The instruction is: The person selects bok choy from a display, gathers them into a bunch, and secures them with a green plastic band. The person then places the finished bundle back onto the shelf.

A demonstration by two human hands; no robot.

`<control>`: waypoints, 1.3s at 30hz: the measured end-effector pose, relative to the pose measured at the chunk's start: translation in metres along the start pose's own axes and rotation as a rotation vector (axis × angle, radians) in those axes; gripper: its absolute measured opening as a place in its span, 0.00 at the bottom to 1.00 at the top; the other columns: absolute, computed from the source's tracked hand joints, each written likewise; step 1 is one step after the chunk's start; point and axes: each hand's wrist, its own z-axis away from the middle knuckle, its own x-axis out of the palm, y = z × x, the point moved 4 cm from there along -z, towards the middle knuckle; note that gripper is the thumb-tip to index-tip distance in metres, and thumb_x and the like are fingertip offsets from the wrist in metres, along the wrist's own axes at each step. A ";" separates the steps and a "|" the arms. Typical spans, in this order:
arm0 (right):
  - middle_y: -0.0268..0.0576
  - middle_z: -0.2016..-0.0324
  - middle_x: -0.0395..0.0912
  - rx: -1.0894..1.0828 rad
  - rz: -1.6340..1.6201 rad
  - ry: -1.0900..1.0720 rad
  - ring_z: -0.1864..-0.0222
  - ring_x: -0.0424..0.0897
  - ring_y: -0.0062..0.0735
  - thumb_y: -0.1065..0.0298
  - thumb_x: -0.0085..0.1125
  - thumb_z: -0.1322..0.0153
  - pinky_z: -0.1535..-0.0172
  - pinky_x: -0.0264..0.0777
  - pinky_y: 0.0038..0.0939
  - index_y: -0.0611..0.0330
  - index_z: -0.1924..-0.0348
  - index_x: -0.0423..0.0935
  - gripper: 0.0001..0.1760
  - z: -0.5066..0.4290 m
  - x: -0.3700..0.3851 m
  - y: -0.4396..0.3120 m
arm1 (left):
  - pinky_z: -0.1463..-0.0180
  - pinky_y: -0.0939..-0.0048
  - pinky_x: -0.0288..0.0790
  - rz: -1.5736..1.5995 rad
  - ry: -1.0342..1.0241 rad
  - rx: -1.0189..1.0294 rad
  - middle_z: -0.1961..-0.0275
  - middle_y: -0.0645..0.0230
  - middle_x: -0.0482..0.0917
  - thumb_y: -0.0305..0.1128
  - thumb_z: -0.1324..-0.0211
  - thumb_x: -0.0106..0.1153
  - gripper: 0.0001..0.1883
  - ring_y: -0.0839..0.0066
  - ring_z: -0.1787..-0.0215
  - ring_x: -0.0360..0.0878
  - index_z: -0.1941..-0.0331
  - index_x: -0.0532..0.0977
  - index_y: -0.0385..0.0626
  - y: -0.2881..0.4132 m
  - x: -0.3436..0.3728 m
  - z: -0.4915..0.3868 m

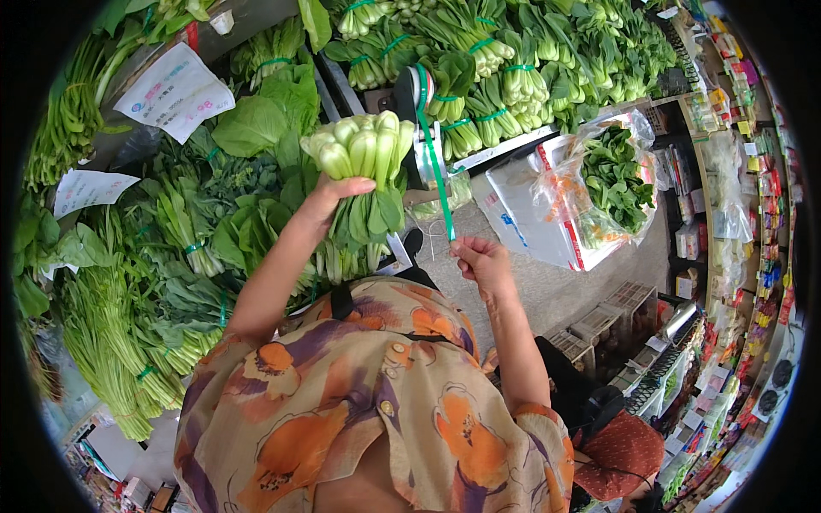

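Note:
My left hand (340, 199) grips a bunch of bok choy (365, 151), its pale stem ends upward and its leaves hanging below the fist. No band shows on this bunch. To the right, my right hand (480, 263) pinches the free end of a green tape (439, 179) between thumb and fingers. The tape runs taut from a roll on a metal tape dispenser (426, 157), which stands just right of the bunch. Behind the dispenser lie several bok choy bunches (523, 83) bound with green tape.
Leafy greens (186, 186) cover the stand at left, with paper price signs (176, 93) among them. At right, an open white carton (545, 211) holds loose greens (616, 179) in a plastic bag. Plastic crates (596, 324) sit on the floor. Another person (619, 449) is close behind, lower right.

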 end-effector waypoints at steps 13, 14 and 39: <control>0.29 0.74 0.81 0.050 -0.023 -0.013 0.80 0.68 0.11 0.70 0.68 0.28 0.78 0.56 0.17 0.63 0.59 0.84 0.08 0.026 -0.027 0.048 | 0.29 0.67 0.66 -0.280 -0.127 0.070 0.38 0.65 0.77 0.25 0.59 0.77 0.44 0.72 0.36 0.75 0.33 0.67 0.40 0.026 0.015 -0.065; 0.30 0.74 0.81 0.043 -0.007 -0.017 0.79 0.69 0.12 0.71 0.68 0.28 0.78 0.58 0.18 0.65 0.59 0.84 0.08 0.026 -0.028 0.050 | 0.29 0.67 0.66 -0.326 -0.125 0.077 0.37 0.65 0.76 0.24 0.59 0.77 0.45 0.72 0.35 0.75 0.33 0.66 0.40 0.025 0.017 -0.069; 0.32 0.74 0.83 0.111 -0.072 -0.070 0.78 0.72 0.12 0.72 0.67 0.29 0.75 0.65 0.17 0.66 0.59 0.84 0.08 0.034 -0.045 0.086 | 0.36 0.52 0.74 -1.381 -0.140 0.168 0.46 0.44 0.82 0.41 0.67 0.79 0.55 0.44 0.44 0.82 0.32 0.58 0.42 0.035 0.084 -0.084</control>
